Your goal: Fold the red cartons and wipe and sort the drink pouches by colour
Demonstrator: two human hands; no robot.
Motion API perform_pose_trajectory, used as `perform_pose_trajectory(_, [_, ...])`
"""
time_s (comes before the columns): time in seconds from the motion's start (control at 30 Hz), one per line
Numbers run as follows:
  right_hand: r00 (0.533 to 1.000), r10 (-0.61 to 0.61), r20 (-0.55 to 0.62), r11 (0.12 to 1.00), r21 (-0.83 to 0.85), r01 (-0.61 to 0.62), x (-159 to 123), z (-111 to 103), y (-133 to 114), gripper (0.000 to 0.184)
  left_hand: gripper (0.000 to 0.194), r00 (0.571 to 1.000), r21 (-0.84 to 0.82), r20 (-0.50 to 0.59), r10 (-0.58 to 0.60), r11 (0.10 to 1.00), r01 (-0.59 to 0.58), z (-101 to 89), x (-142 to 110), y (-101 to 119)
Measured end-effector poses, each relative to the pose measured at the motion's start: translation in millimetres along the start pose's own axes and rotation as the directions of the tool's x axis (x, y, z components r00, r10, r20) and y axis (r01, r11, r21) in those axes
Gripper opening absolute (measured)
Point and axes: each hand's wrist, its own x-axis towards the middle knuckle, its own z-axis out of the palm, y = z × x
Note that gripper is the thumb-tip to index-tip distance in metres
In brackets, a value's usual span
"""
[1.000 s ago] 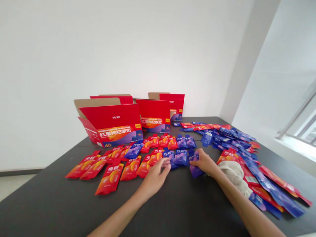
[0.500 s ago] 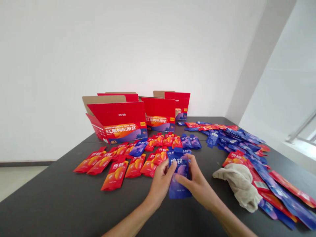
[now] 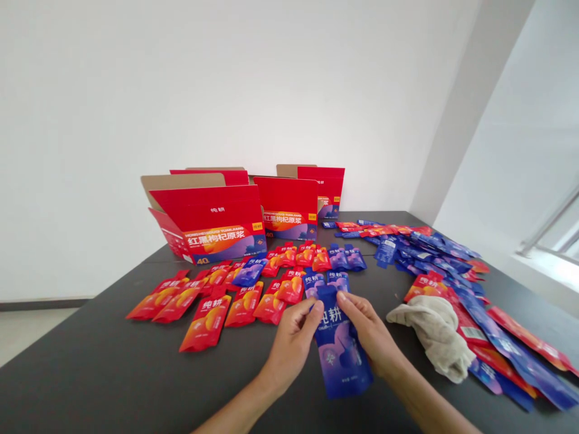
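Both my hands hold one blue pouch (image 3: pixel 340 352) just above the black table (image 3: pixel 113 367), its printed face up and its top pointing away from me. My left hand (image 3: pixel 292 343) pinches its upper left edge and my right hand (image 3: pixel 368 334) grips its upper right side. Beyond the pouch, red pouches (image 3: pixel 205 316) and a few blue pouches (image 3: pixel 344 258) lie in rows on the table.
A beige cloth (image 3: pixel 436 334) lies crumpled to the right of my hands. A loose heap of blue and red pouches (image 3: pixel 452 265) runs along the table's right side. Open red cartons (image 3: pixel 212 226) stand at the back near the white wall.
My right hand picked a blue pouch up from the row. Both hands then brought it toward me and now hold it lower and closer.
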Motion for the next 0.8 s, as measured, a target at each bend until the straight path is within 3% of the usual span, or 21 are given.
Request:
perform_pose_trajectory(0.13, [0.996,0.082,0.031,0.993,0.087,-0.084,-2.8,3.9,-4.7,0.035,0.042,0.999,-0.013,0.050,0.009,1.000,-0.009,-3.3,0.9,2.9])
perform_pose_trajectory(0.3, [0.990,-0.080,0.116,0.995,-0.053,0.086,0.8,-1.1,-12.2,0.032,0.036,0.991,0.029,0.133,0.027,0.999,-0.031,-11.4,4.9,3.4])
perform_pose_trajectory(0.37, [0.986,-0.068,0.150,0.995,-0.060,0.077,0.2,-0.6,-16.0,0.034,0.035,0.984,0.058,0.177,0.034,0.997,-0.045,-12.7,3.1,4.2])
perform_pose_trajectory(0.5, [0.998,0.038,0.046,0.996,0.078,-0.042,-4.7,9.9,-17.4,0.033,0.035,0.983,0.051,0.180,0.038,0.998,-0.048,-9.2,-4.6,6.5])
perform_pose_trajectory(0.63, [0.993,0.045,-0.107,0.994,0.108,-0.033,-4.4,16.7,-13.1,0.037,0.035,0.981,-0.074,0.191,0.006,0.997,0.008,-5.8,-8.9,7.3])
perform_pose_trajectory(0.7, [0.994,0.024,-0.106,0.997,0.074,-0.016,-3.5,14.8,-12.7,0.038,0.032,0.980,-0.080,0.196,0.025,0.997,-0.009,-6.8,-9.3,7.6])
perform_pose_trajectory(0.8, [0.999,0.042,-0.003,0.999,0.012,-0.042,-5.3,9.9,-16.2,0.038,0.028,0.976,-0.072,0.208,0.057,0.996,-0.043,-9.3,-10.2,9.3])
